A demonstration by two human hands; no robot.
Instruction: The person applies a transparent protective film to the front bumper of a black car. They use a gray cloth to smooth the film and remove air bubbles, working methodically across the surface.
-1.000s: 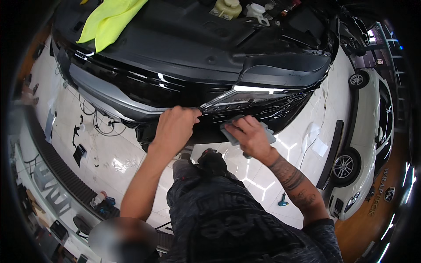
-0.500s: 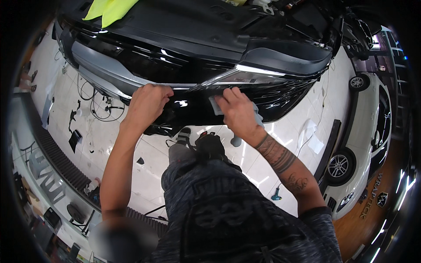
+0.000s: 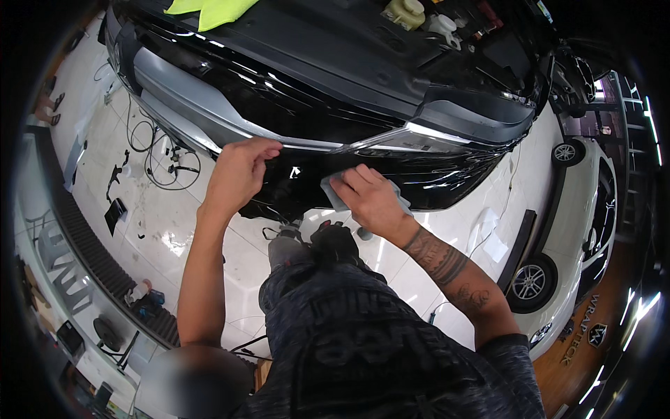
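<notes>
Right hand (image 3: pixel 370 202), clamped on grey cloth (image 3: pixel 331 193), has moved work leftward along bumper (image 3: pixel 296 190); whether left hand (image 3: pixel 242 169) pinches, I cannot tell.

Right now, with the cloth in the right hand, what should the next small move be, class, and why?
Probably, the right hand should sweep its grey cloth slightly rightward over the glossy black film below the headlight: that stretch looks creased, the cloth is already close by, and the left hand is off beside the silver trim.
</notes>
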